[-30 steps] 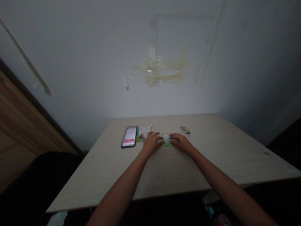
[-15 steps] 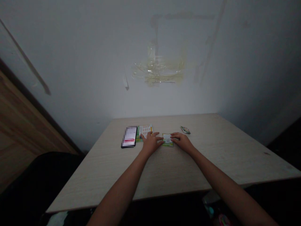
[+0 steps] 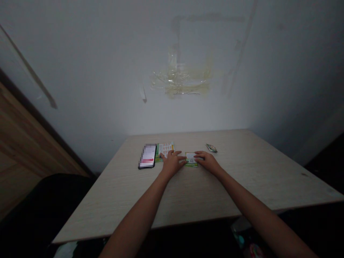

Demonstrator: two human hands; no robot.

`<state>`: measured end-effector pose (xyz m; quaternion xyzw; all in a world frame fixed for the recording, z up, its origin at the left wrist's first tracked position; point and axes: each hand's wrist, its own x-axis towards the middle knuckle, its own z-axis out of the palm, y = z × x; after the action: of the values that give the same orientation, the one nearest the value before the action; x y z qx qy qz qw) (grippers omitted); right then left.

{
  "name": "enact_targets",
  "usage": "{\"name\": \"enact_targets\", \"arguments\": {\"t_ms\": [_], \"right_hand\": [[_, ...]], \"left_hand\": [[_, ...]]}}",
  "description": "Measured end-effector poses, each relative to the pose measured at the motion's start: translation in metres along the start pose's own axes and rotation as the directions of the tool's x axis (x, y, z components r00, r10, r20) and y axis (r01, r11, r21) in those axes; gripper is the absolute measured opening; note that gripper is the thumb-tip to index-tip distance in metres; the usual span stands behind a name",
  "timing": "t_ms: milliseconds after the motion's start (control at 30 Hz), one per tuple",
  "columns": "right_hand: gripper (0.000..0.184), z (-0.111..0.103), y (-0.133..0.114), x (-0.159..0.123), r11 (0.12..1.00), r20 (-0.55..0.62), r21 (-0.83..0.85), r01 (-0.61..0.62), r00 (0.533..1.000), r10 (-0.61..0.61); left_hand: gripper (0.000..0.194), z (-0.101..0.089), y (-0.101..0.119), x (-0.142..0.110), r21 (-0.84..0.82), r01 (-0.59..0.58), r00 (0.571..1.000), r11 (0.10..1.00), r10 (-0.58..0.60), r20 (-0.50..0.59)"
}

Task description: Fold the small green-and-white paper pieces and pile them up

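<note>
While the two arms reach forward over the bench (image 3: 188,197), both hands are close to a small green and white card (image 3: 191,158). The card lies flat on the bench, between the left hand (image 3: 172,164) and the right hand (image 3: 208,162). The left hand has its fingers spread wide. Some of them reach the card's left edge, and others reach out over a bigger green and white paper (image 3: 166,146). The right hand has its fingers a little bent, with the tips on the right side of the card. It is hard to tell if they pinch the card or only press on it.

A phone (image 3: 147,156) with a lit screen lies to the left, right beside the bigger paper. Past the right hand, near its knuckles, is a small thing with many colors (image 3: 211,148), too small to make out. Behind the bench is a pale wall (image 3: 107,79), with shiny, yellowish tape (image 3: 185,80) stuck on it. Brown wood (image 3: 21,143) leans at the far left.
</note>
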<state>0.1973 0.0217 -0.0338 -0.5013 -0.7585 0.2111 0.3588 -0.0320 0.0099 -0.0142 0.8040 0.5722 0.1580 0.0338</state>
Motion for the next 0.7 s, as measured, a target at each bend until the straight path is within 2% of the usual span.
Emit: {"name": "enact_targets", "arguments": {"t_ms": [700], "right_hand": [[0.024, -0.0012, -0.0036, -0.0011, 1.000, -0.008, 0.004, -0.002, 1.000, 0.002]], "left_hand": [[0.027, 0.0012, 0.0008, -0.0013, 0.016, -0.029, 0.999, 0.999, 0.030, -0.037]]}}
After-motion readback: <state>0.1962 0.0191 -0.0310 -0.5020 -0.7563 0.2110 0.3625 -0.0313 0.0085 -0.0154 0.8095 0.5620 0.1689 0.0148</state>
